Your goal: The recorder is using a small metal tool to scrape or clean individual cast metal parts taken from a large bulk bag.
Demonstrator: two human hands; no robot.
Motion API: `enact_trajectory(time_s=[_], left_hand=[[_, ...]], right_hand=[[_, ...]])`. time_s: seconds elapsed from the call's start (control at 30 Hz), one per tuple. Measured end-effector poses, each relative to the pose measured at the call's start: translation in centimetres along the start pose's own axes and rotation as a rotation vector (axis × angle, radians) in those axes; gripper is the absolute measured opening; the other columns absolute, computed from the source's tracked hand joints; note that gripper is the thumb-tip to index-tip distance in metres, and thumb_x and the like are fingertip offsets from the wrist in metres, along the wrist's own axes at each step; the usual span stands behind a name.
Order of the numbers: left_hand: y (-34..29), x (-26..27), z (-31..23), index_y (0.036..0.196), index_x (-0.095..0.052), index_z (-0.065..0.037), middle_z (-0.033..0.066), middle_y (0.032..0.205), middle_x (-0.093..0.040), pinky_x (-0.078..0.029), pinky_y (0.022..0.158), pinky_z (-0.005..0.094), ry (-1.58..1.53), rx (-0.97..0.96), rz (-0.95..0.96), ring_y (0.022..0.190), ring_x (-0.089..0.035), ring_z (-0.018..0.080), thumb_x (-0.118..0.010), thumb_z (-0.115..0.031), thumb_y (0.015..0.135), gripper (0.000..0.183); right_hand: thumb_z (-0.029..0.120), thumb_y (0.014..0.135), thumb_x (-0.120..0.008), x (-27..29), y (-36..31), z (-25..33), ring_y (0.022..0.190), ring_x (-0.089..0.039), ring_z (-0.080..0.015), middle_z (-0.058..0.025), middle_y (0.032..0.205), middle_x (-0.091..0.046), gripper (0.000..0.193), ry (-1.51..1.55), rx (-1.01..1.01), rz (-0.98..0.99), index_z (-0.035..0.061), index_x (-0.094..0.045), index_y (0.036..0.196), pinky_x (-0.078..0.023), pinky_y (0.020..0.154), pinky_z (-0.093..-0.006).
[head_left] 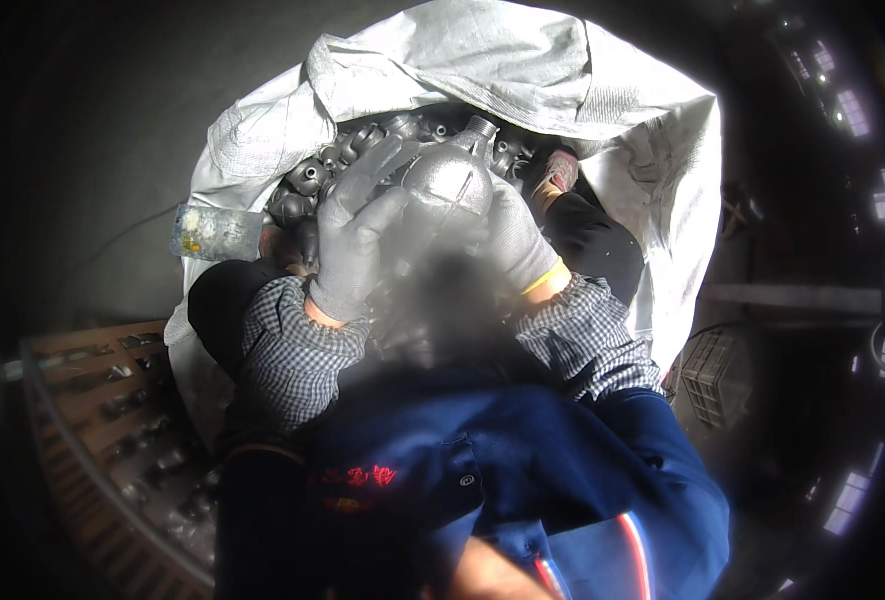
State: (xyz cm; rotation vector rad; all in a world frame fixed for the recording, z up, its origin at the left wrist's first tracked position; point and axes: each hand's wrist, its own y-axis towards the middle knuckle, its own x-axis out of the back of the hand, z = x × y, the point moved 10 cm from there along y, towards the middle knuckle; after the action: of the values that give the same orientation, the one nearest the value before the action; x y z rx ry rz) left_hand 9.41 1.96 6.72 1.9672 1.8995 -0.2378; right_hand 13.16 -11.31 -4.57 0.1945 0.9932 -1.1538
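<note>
In front of me, a rounded grey vessel-shaped part (449, 180) with a seam line and a short threaded neck is held between my gloved hands, neck pointing away and up. My left hand (350, 235) is curved around its left side, with the thumb and fingers spread against it. On the right side, my right hand (517, 235) grips it, the fingers partly hidden behind the part. Beneath lie several similar dark grey parts (307, 177) inside a large white woven sack (522, 60). A dark blur covers the area below the held part.
The sack's folded rim surrounds my lap and legs. A stained, flat rectangular piece (217, 233) sits at its left edge. At lower left stands a brown slatted crate (92, 400) with grey parts inside. A crate-like basket (714, 375) is on the floor at right.
</note>
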Motion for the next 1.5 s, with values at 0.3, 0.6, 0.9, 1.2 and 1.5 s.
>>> enact_trajectory(time_s=[0.3,0.6,0.9,1.2,1.5], left_hand=[[0.0,2.9,3.2,0.128,-0.053,-0.003,0.0052,0.126,-0.055,-0.045,0.091,0.0312,-0.288,0.118,-0.179,0.107,-0.051,0.0140,-0.056,-0.014,0.093,0.036],[-0.6,-1.4,4.9,0.138,-0.039,-0.004,0.0111,0.137,-0.046,-0.031,0.112,0.0445,-0.587,0.355,0.093,0.130,-0.041,0.0241,-0.048,-0.030,0.098,0.049],[-1.7,-1.2,8.2,0.136,-0.042,-0.001,0.0142,0.135,-0.051,-0.034,0.110,0.0459,-1.031,0.622,0.051,0.127,-0.046,0.0266,-0.047,-0.037,0.097,0.053],[-2.3,0.1,8.7,0.132,-0.047,-0.001,0.0111,0.133,-0.053,-0.039,0.104,0.0368,-0.606,0.527,-0.082,0.120,-0.051,0.0221,-0.043,-0.027,0.101,0.040],[-1.4,-1.2,5.8,0.137,-0.040,0.003,0.0184,0.141,-0.044,-0.030,0.111,0.0499,-1.138,0.427,0.243,0.131,-0.041,0.0331,-0.039,-0.033,0.099,0.053]], right_hand=[[0.025,0.099,-0.039,0.5,0.3,0.3,0.042,-0.034,-0.0056,0.0003,0.062,-0.047,0.029,-0.084,0.032,-0.004,0.0037,-0.056,0.089,-0.027,0.035,-0.0195],[0.021,0.099,-0.041,0.9,1.4,-1.4,0.047,-0.047,-0.0071,-0.0078,0.083,-0.062,0.027,-0.084,0.025,0.138,0.0010,-0.058,0.105,-0.037,0.037,-0.0191],[0.014,0.085,-0.058,-1.3,-1.5,5.6,0.076,-0.064,-0.0258,-0.0123,0.086,-0.065,0.020,-1.332,0.822,-0.075,0.0025,-0.062,0.101,-0.051,0.069,-0.0328],[0.004,0.078,-0.057,-12.6,-8.2,8.2,0.092,-0.060,-0.0330,-0.0148,0.104,-0.060,0.035,-1.561,1.277,-0.305,0.0046,-0.057,0.113,-0.048,0.084,-0.0373],[0.019,0.091,-0.054,-2.8,-2.0,8.8,0.099,-0.063,-0.0316,-0.0171,0.103,-0.065,0.029,-1.213,0.776,-0.458,0.0076,-0.059,0.117,-0.048,0.085,-0.0389]])
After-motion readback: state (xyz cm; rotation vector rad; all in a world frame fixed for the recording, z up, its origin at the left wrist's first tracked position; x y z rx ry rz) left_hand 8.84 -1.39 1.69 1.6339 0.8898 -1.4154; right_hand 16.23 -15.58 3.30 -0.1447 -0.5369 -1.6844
